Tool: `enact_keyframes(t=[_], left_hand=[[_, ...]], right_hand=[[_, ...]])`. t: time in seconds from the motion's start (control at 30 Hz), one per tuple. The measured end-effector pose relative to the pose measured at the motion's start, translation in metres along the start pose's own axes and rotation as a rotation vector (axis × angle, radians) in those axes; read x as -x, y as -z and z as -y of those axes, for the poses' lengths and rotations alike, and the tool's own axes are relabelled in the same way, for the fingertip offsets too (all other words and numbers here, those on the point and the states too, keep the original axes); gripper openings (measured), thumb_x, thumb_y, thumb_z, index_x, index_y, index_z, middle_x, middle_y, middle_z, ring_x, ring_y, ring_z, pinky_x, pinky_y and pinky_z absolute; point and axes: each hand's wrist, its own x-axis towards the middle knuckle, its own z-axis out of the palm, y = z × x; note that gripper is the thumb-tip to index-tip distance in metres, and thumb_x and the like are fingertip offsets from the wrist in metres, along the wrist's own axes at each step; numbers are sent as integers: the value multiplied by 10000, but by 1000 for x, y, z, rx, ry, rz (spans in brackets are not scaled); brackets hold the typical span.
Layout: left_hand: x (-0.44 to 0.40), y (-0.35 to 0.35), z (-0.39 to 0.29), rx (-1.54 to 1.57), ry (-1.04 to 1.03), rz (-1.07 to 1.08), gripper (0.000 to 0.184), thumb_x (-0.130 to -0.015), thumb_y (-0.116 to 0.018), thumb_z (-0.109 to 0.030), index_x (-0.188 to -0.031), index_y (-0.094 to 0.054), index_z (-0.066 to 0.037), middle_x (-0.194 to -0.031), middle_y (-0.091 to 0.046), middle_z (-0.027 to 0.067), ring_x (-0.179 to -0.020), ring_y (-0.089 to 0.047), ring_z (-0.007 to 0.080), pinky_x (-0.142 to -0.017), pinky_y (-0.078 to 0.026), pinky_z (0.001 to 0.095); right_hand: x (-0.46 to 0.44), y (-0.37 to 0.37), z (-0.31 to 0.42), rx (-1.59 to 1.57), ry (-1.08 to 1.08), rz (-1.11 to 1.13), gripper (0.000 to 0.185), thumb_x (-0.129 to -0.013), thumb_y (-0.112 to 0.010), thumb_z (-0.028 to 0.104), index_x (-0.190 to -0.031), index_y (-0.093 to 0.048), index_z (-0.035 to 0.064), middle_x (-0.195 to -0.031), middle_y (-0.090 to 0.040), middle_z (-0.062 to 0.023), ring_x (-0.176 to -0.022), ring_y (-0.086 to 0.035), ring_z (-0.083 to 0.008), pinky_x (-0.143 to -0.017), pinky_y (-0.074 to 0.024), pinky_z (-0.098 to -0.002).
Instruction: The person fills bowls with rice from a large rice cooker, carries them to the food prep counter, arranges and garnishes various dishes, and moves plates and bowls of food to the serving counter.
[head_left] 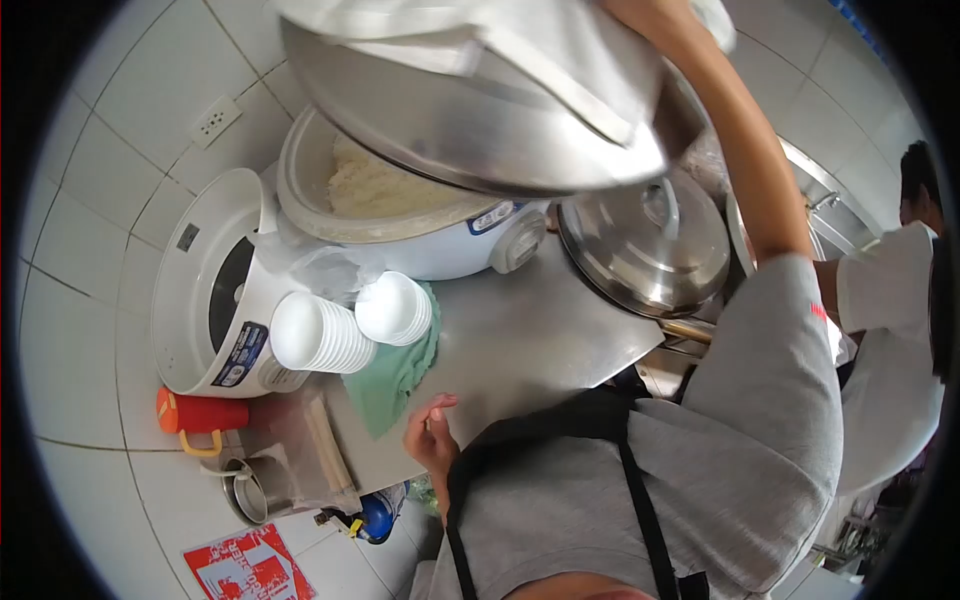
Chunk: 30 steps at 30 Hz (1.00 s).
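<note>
Metal pot (480,125): tilted over the rice cooker (420,255), rim sloping down rightward | your right hand (655,15): nearer, at the cloth (570,55), pot below-left of it, finger grip can't be told | your left hand (432,437): well apart, empty, fingers loosely spread

Green cloth (388,388): wht cup stack (392,308) on its top end, 2nd stack (318,333) at its L edge; red mug (203,411) farther L, red/wht sign (250,567) lower L, steel lid (640,255) upper R, wall outlet (216,122) well up L.
</note>
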Motion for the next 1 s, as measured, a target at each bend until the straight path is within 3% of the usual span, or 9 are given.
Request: enact_keyframes(t=[0.1,0.13,0.27,0.3,0.37,0.47,0.63,0.83,1.0], left_hand=[[4,-15,-6,76,53,65,115,-838,-501,-24,-874,-603,14,-792,-644,104,-778,-617,201,-741,-475,295],[-2,-14,-3,94,39,100,114,-834,-501,-17,-871,-603,15,-793,-645,105,-778,-617,200,-735,-476,294],[-21,-10,-6,106,-79,247,115,-830,-500,-9,-870,-604,18,-804,-647,110,-775,-619,204,-723,-478,295],[-22,-11,-7,96,-77,249,115,-829,-503,-12,-871,-606,17,-804,-648,107,-776,-619,203,-722,-477,292],[-19,-12,-8,76,-55,243,115,-829,-508,-18,-873,-609,14,-804,-649,99,-778,-620,203,-719,-476,286],[-11,-2,-4,-135,-58,183,119,-832,-519,-40,-897,-605,9,-789,-641,82,-746,-611,177,-693,-468,260],[2,22,14,-349,358,-121,147,-858,-505,-61,-979,-567,-6,-749,-591,55,-655,-561,96,-597,-439,212],[3,91,12,-503,438,-486,165,-838,-536,-112,-993,-570,-68,-719,-587,67,-607,-545,148,-540,-425,257],[-23,92,-2,-617,140,-457,212,-828,-541,-106,-1039,-560,-85,-821,-586,75,-620,-553,178,-545,-435,277]], right_hand=[[68,53,-39,234,80,-227,463,-658,-495,-84,-1098,-553,50,-1038,-528,-199,-1029,-464,-337,-820,-391,-409],[90,69,-62,221,-9,-141,464,-730,-571,26,-1182,-475,67,-1201,-474,-159,-1158,-385,-327,-1001,-275,-377],[182,90,-104,397,-211,-115,430,-754,-511,-6,-1181,-455,9,-1133,-494,-174,-1043,-434,-360,-927,-323,-413],[202,86,-110,411,-224,-149,485,-707,-517,-18,-1184,-473,54,-990,-508,-177,-944,-448,-362,-885,-329,-412],[249,70,-127,491,-358,-119,483,-714,-502,-17,-1191,-469,50,-954,-506,-180,-904,-454,-370,-871,-331,-418],[303,36,-148,476,-521,17,437,-761,-509,35,-1194,-464,64,-954,-506,-201,-898,-469,-373,-839,-347,-439],[350,-14,-179,598,-745,330,404,-825,-499,246,-1220,-457,170,-988,-511,-209,-932,-474,-398,-740,-404,-547],[352,-50,-186,739,-744,451,429,-815,-461,248,-1242,-421,280,-1068,-506,-168,-999,-459,-391,-697,-427,-583],[326,-40,-215,601,-670,546,478,-798,-541,300,-1252,-405,236,-1081,-515,-190,-992,-481,-411,-757,-413,-551]])
